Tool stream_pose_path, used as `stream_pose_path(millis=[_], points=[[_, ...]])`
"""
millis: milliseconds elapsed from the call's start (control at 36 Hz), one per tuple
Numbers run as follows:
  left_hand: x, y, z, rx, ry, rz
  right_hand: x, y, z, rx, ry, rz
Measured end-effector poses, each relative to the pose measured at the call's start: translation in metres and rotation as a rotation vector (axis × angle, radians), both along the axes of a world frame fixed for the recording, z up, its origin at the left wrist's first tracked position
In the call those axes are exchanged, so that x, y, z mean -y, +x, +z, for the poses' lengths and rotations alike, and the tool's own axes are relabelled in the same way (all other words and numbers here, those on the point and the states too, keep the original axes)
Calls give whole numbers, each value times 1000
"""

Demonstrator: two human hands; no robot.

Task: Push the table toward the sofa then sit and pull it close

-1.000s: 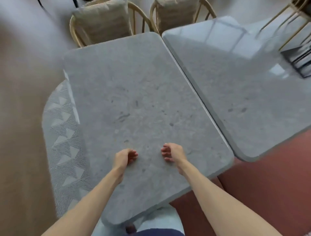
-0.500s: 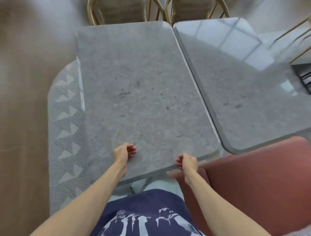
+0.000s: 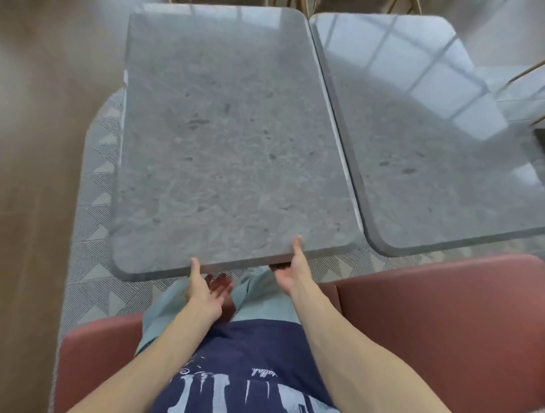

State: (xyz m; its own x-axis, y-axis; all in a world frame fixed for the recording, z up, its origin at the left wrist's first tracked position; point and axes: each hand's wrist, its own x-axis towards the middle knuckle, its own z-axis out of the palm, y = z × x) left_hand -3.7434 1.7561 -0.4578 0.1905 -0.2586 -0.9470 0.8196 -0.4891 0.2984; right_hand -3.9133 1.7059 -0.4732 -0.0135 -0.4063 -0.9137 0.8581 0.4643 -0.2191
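Observation:
A grey stone-topped table (image 3: 230, 147) stands in front of me, its near edge just above my knees. I sit on a dusty red sofa (image 3: 427, 324). My left hand (image 3: 203, 291) has its thumb on the table's near edge, with the fingers spread below the rim. To the right, my right hand (image 3: 292, 274) holds the same edge with the thumb on top and the fingers tucked under the tabletop. My lap, in pale trousers and a navy shirt, lies between my arms.
A second, glossy grey table (image 3: 427, 162) stands close beside the first on its right, a narrow gap between them. A patterned grey rug (image 3: 94, 235) lies under both. Wooden floor (image 3: 35, 177) runs along the left. Chair frames (image 3: 298, 3) peek in at the top.
Both hands have left the tabletop and now hold its near edge from below. My view has sunk and moved back, and the sofa now shows on both sides of me.

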Motion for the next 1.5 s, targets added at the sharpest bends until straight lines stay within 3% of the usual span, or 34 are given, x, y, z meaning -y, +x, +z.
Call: stream_pose_path(millis=[111, 250, 750, 1500], points=[[21, -6, -7, -102, -187, 207, -2, 0, -4, 17, -42, 17], [23, -6, -15, -104, -202, 305, -6, -4, -9, 7, -83, 31], [13, -9, -21, -114, -282, 259, -17, -13, -15, 31, -164, 80], [-4, -15, -10, -116, -207, 231, -34, -21, -13, 13, -143, 132]])
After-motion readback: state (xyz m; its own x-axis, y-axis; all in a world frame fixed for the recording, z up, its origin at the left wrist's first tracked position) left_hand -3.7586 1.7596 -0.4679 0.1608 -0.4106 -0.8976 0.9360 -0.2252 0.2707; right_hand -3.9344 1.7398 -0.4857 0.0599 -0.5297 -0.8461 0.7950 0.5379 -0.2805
